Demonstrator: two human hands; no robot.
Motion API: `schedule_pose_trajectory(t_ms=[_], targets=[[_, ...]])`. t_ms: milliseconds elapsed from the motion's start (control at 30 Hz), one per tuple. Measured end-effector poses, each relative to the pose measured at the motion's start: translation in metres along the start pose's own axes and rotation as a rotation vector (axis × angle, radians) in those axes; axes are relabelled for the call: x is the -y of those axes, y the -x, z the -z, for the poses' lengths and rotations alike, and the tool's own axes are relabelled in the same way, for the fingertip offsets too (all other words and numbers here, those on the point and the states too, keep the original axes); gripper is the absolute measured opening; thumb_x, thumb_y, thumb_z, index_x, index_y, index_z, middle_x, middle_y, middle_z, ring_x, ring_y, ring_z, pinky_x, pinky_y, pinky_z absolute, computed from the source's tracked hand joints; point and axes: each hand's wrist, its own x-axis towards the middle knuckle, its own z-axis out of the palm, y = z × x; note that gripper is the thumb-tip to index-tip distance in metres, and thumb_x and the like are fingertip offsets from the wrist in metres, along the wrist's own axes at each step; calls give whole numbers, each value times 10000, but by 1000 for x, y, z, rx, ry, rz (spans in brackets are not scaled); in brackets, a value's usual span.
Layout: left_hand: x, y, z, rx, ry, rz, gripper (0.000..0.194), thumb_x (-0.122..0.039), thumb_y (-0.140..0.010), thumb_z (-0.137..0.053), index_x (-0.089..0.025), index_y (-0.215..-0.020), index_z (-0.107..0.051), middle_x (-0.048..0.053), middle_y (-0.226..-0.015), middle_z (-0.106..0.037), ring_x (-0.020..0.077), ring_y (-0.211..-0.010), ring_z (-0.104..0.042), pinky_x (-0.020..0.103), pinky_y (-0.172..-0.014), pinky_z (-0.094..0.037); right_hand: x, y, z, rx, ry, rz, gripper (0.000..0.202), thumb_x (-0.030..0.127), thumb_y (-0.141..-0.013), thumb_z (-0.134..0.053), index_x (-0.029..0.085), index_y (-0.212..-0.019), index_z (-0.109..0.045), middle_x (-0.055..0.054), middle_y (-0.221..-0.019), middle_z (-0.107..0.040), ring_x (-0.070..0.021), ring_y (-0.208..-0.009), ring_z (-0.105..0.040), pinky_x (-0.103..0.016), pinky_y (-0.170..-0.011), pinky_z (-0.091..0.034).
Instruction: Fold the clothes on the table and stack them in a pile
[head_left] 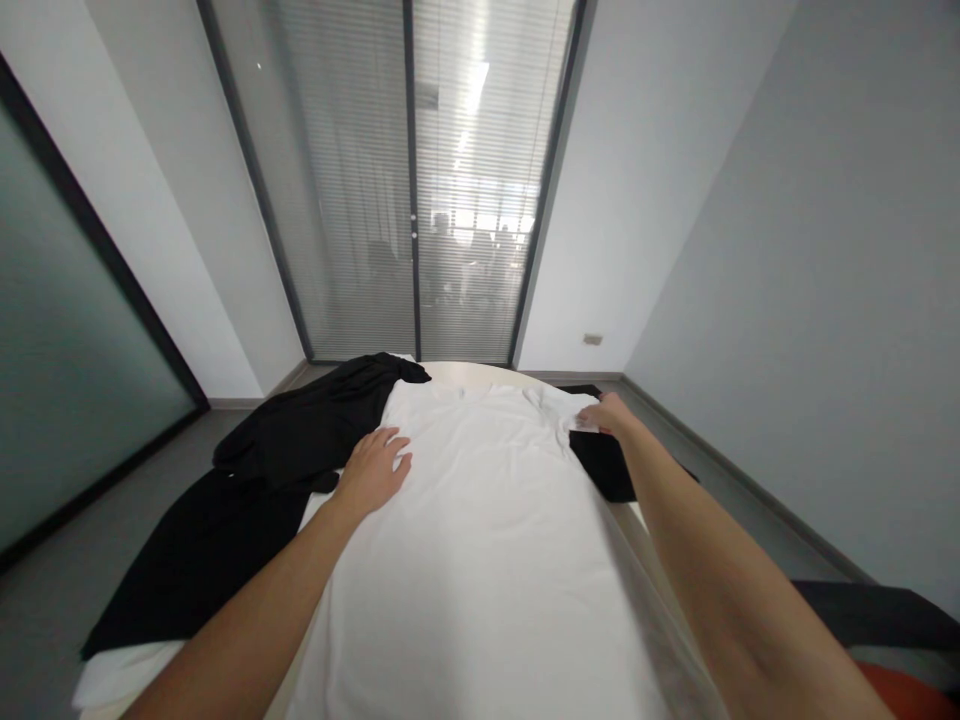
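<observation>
A white T-shirt (480, 540) lies spread over the table (465, 374), its neck end at the far side and its body reaching toward me. My left hand (375, 468) rests on the shirt's left edge near the shoulder, fingers apart and holding nothing. At the far right my right hand (606, 414) has its fingers closed on the end of the shirt's right sleeve. Some wrinkles run across the cloth near that sleeve.
Black garments (300, 430) are heaped along the table's left side, with white cloth (127, 672) under them. Another black cloth (604, 465) lies beneath the right sleeve. A dark object (877, 612) and something red (904, 690) are at the lower right. Glass panels with blinds stand behind.
</observation>
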Motion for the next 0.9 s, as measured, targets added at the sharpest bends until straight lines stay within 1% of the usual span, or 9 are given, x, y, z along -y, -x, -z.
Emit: schedule_pose_trajectory(t_ms=[67,167,267,367,467,533,600,733,900], targets=[[0,0,0,0,7,2,349,-332,-940,-473,-200,-1166,-704,116,-1331,-626,285,-1246,-556,473,-1104,-410,-3,2,2,-3,-26,-26,774,132,-622,-775,17,-1343,-520,-169,-878,-710,-273,-668,-686,-339,-500,-543],[0,0,0,-6,19,-2,343,-335,-938,-476,-208,-1161,-703,110,-1328,-629,282,-1247,-556,470,-1102,-413,-4,6,4,-2,-32,-14,724,109,-652,-718,82,-1355,-548,-105,-856,-706,-212,-625,-667,-293,-495,-527],[0,0,0,-3,10,-10,351,-335,-941,-471,-194,-1166,-700,117,-1330,-626,281,-1251,-553,462,-1103,-414,-2,8,3,25,-19,43,493,123,-653,-726,116,-1145,-695,-60,-792,-700,-204,-669,-683,-294,-588,-550],[0,-1,0,2,3,-12,353,-327,-940,-471,-182,-1167,-700,128,-1326,-627,287,-1243,-557,474,-1101,-416,3,9,-2,6,45,90,392,146,-658,-748,101,-1047,-726,-84,-848,-717,-245,-816,-706,-338,-747,-562],[1,-1,0,4,9,-13,346,-318,-936,-483,-180,-1164,-702,128,-1323,-629,286,-1241,-562,471,-1104,-414,8,18,-10,-79,125,150,501,100,-686,-696,106,-1187,-677,-153,-1132,-689,-291,-1051,-662,-384,-912,-519],[1,-1,-1,7,3,-13,352,-319,-939,-482,-171,-1170,-702,134,-1329,-624,289,-1245,-559,469,-1103,-414,13,29,-17,-136,166,221,591,57,-726,-624,147,-1310,-605,-166,-1334,-591,-294,-1187,-588,-395,-990,-479],[1,-1,0,12,-7,-12,361,-320,-944,-475,-164,-1179,-700,138,-1334,-622,291,-1248,-557,470,-1102,-415,18,43,-23,-188,215,326,630,37,-787,-542,197,-1396,-527,-146,-1444,-500,-290,-1270,-505,-402,-1026,-456],[-1,-1,1,21,-19,-9,365,-326,-948,-468,-170,-1189,-694,133,-1340,-620,286,-1252,-554,469,-1100,-415,29,67,-36,-252,385,566,595,86,-886,-438,220,-1466,-419,-144,-1445,-478,-316,-1273,-419,-426,-981,-487],[-1,-1,3,12,-1,-9,351,-322,-941,-476,-179,-1175,-695,126,-1332,-623,281,-1248,-555,459,-1103,-411,35,76,-48,-251,434,567,593,166,-924,-413,185,-1509,-322,-182,-1463,-431,-349,-1231,-412,-451,-919,-510]])
